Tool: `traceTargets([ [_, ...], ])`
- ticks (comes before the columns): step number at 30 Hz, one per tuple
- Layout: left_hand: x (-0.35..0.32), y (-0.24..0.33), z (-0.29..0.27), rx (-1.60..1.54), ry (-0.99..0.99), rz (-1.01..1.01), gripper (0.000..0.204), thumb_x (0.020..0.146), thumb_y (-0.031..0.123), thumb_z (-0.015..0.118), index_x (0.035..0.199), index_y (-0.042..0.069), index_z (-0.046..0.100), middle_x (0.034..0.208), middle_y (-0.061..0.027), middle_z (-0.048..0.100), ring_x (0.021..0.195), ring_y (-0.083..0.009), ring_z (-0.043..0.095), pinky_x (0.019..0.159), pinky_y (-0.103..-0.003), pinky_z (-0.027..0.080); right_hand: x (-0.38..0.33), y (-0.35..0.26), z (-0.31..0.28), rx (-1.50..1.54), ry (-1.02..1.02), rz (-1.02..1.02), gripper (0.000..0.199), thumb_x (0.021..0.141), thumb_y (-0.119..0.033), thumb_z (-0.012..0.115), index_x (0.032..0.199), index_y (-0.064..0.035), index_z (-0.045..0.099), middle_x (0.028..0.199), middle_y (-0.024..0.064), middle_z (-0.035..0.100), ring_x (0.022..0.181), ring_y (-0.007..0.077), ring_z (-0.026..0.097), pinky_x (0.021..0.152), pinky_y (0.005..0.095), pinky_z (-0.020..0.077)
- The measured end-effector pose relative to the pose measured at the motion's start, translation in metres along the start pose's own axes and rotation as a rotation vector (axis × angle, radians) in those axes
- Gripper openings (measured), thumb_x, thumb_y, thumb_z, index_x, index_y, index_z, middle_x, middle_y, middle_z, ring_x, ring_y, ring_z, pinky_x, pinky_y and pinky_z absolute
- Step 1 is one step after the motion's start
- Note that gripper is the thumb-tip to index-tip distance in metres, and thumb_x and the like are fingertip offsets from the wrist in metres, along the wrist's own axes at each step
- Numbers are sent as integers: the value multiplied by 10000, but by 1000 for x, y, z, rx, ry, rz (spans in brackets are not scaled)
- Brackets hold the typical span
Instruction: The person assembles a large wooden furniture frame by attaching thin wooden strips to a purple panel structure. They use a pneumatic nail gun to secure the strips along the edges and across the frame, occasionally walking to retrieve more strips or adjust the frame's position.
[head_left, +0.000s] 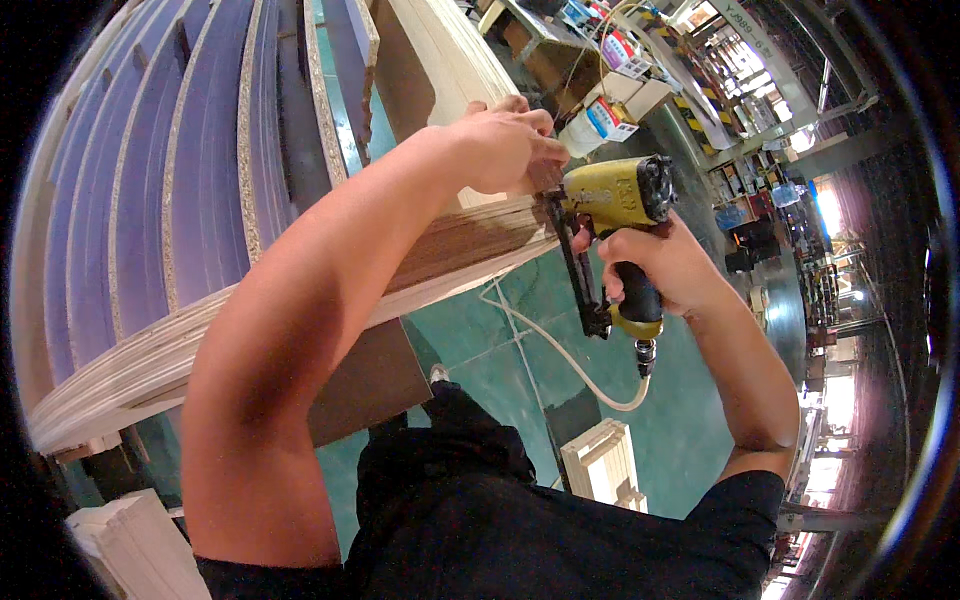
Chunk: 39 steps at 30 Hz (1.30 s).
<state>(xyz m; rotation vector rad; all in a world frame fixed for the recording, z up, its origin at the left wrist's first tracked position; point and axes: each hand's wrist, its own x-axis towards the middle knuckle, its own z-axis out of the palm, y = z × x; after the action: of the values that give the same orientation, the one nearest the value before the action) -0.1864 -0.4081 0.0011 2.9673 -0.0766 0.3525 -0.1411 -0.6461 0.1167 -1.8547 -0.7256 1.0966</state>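
Observation:
My right hand (672,262) is wrapped round the black grip of a yellow and black pneumatic nail gun (612,193). The gun's nose rests at the near right corner of a large pale wooden frame (440,285), and its long magazine slants down below. My left hand (500,148) is closed over the same corner, just left of the nose, with curled fingers on the wood. What lies under those fingers is hidden. From the grip's base runs a cream air hose (610,402), looping down and back toward the frame.
Several curved purple-faced chipboard slats (205,150) stand in the frame on the left. Stacked pale wood pieces (605,465) are on the green floor (460,340), with another pale stack (140,545) lower left. Beyond the corner are a white bucket (583,133) and a cluttered workbench (545,30).

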Motion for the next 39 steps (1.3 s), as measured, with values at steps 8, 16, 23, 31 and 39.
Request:
traceTargets([
  [8,-2,-1,-2,-42,41,7,581,810,161,686,1333,386,568,1373,-1,493,1383,-334,409,982,-582,465,0,-5,4,-90,32,-11,368,856,-67,660,1210,22,613,974,98,700,551,152,612,489,288,505],
  [16,-4,-2,-3,-105,28,23,574,811,81,641,1309,358,571,1342,-29,491,1368,-353,416,992,-583,480,0,-9,11,-81,57,27,391,853,-74,669,1228,15,608,981,100,704,538,156,602,478,288,497],
  [23,-5,0,-8,-119,-7,26,612,823,65,628,1358,355,561,1352,-22,491,1353,-349,436,1006,-570,477,1,-10,14,-120,99,48,357,848,-97,690,1184,8,628,938,84,709,527,143,599,479,287,486],
  [31,-3,-9,-6,-127,0,35,672,825,36,626,1399,383,579,1362,-23,517,1323,-332,466,1036,-506,479,0,-16,23,-157,126,66,308,850,-122,710,1132,-15,646,887,62,699,531,132,598,488,281,478],
  [39,-4,-8,-14,-107,-4,38,665,811,17,648,1388,340,578,1360,-28,516,1311,-330,477,1055,-458,480,-6,-10,21,-191,132,79,383,853,-100,687,1211,6,604,976,76,679,558,117,595,520,268,491],
])
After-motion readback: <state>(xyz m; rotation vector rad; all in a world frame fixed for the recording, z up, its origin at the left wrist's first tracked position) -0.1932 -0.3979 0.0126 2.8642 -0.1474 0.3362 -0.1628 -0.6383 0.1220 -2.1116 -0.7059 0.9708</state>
